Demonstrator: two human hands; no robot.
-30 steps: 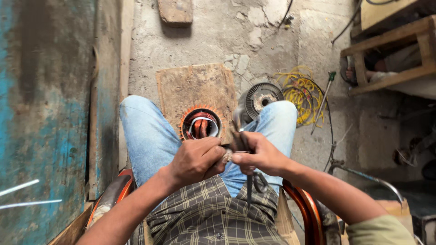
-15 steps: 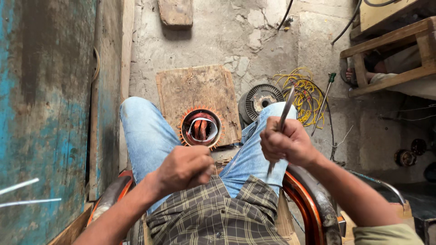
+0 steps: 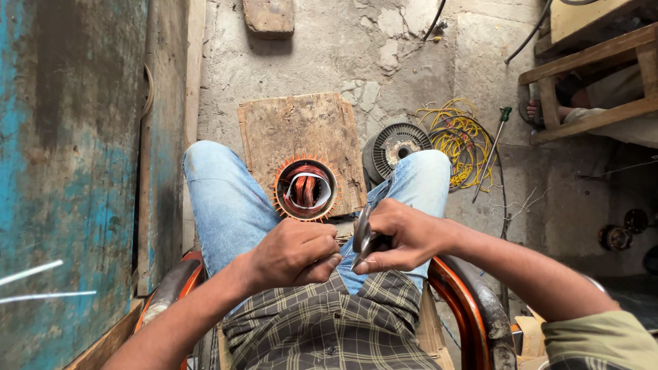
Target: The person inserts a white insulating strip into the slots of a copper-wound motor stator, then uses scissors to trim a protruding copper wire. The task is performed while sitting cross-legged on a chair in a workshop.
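1. Head view: my right hand [image 3: 401,236] has its fingers clamped on a thin metal tool [image 3: 362,236] over my lap.
2. My left hand [image 3: 295,253] is curled shut beside it; whether it holds anything, I cannot tell.
3. I judge the tool stiff, light and slippery; best gripped mid-shaft.
4. Ahead, the stator [image 3: 306,189] sits between my knees.

Shiny metal tool [image 3: 362,236]; glossy copper windings in stator [image 3: 306,190]; rough, worn wooden board [image 3: 299,137]; cracked matt concrete floor [image 3: 343,48].
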